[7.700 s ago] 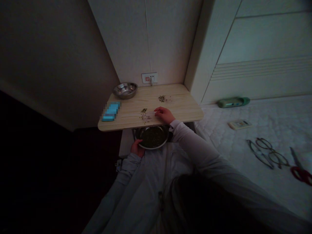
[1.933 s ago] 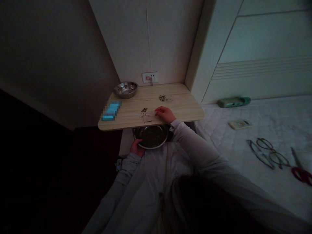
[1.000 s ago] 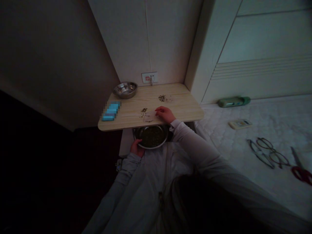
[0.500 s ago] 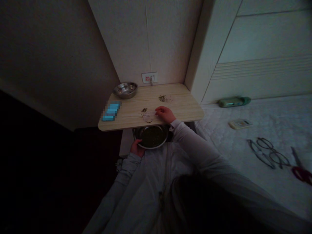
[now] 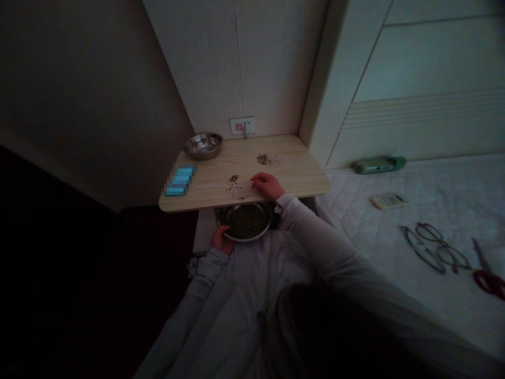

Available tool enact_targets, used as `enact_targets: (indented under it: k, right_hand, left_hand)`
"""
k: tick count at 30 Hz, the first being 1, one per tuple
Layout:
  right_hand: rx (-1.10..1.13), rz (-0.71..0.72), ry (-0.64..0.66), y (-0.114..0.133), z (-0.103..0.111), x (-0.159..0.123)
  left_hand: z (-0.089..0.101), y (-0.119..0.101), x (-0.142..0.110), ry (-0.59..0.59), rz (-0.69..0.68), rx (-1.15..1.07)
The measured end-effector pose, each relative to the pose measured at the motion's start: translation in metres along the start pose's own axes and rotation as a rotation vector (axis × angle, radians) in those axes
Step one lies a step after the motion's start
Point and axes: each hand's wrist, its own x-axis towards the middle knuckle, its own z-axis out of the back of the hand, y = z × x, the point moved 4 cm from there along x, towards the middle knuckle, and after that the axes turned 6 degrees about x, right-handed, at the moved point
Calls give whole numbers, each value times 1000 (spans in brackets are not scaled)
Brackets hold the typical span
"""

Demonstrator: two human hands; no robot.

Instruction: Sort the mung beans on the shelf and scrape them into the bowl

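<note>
Dim, murky, heavy left-side shadow

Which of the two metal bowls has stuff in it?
The bowl below the table edge, gripped by the left hand, holds dark bits. The bowl at the table's far left corner looks empty.

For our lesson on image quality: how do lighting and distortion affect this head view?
Head view: dim throughout, the left side nearly black; the shelf is lit best; the small bits by the right hand look smeared; wall edges lean outward, a wide-lens effect.
</note>
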Motion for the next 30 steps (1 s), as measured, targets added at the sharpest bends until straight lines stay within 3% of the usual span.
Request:
enact_targets:
  k: [18,30]
  right_hand:
    - [44,5,-52,2,3,-1]
    - [-7,-4,9,1,1,-1]
  left_hand:
    - [2,1,2,-8,12,-14]
    - [2,0,1,-31,8,-10]
